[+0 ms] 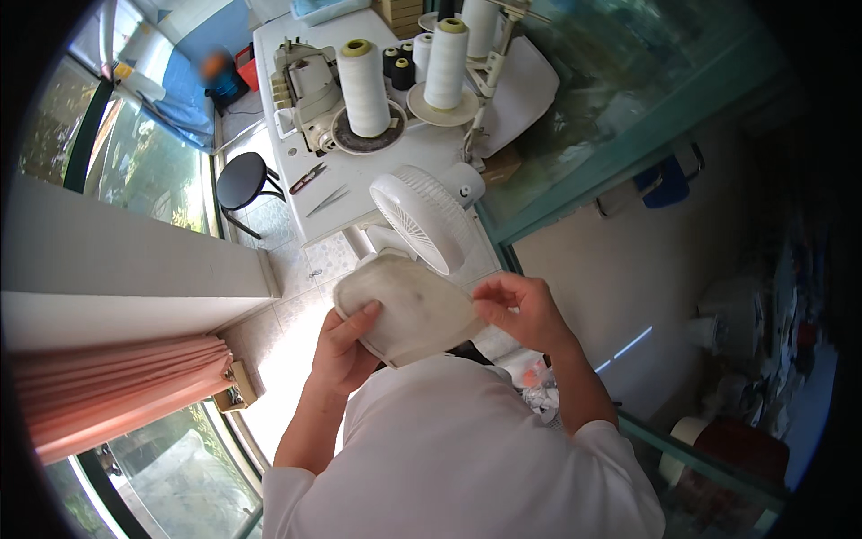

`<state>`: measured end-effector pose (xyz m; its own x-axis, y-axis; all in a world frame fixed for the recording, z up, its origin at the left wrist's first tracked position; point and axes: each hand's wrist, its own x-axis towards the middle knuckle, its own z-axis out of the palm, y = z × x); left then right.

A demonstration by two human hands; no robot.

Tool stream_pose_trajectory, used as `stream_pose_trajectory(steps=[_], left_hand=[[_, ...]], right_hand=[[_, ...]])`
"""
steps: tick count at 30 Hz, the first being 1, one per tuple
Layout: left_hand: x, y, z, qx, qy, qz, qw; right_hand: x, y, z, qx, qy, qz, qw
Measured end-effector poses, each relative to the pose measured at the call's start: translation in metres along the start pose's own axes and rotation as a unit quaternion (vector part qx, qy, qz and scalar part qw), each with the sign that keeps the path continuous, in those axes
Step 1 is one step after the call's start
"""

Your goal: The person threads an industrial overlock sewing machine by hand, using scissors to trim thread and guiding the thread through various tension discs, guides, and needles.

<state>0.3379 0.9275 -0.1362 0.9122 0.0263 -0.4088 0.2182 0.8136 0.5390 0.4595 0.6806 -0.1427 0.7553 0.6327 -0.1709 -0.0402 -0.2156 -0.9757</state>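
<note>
A flat beige fabric piece (411,303) with a seamed, rounded edge is held up in front of my body. My left hand (347,347) grips its left side, thumb lying on top and the other fingers underneath. At the opposite end, my right hand (518,310) pinches the narrower corner between thumb and fingers. Just beyond the fabric stands a white electric fan (424,215). Thread snips (308,178) with dark red handles and metal tweezers (328,200) lie on the white sewing table (350,178).
An overlock sewing machine (306,91) stands on the table beside large white thread cones (363,87) and small black spools (403,74). Left of the table is a round black stool (241,180). A green-framed glass partition (606,172) runs along the right.
</note>
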Motion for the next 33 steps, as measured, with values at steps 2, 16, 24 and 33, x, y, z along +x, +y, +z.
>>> stream_pose_trajectory(steps=[2,16,24,33], left_hand=[[0.001,0.019,0.000,0.001,0.032,0.052,0.998],[0.073,0.133,-0.093,-0.037,-0.015,-0.019,0.999],[0.103,0.223,-0.127,0.037,-0.088,-0.165,0.982],[0.120,0.220,-0.097,0.088,-0.118,-0.225,0.963]], right_hand=[[0.041,-0.006,-0.007,0.060,0.006,-0.014,0.998],[0.220,-0.057,0.038,0.011,0.237,-0.125,0.963],[0.255,-0.048,0.037,-0.014,0.529,-0.085,0.844],[0.300,-0.027,0.013,-0.009,0.577,-0.138,0.805]])
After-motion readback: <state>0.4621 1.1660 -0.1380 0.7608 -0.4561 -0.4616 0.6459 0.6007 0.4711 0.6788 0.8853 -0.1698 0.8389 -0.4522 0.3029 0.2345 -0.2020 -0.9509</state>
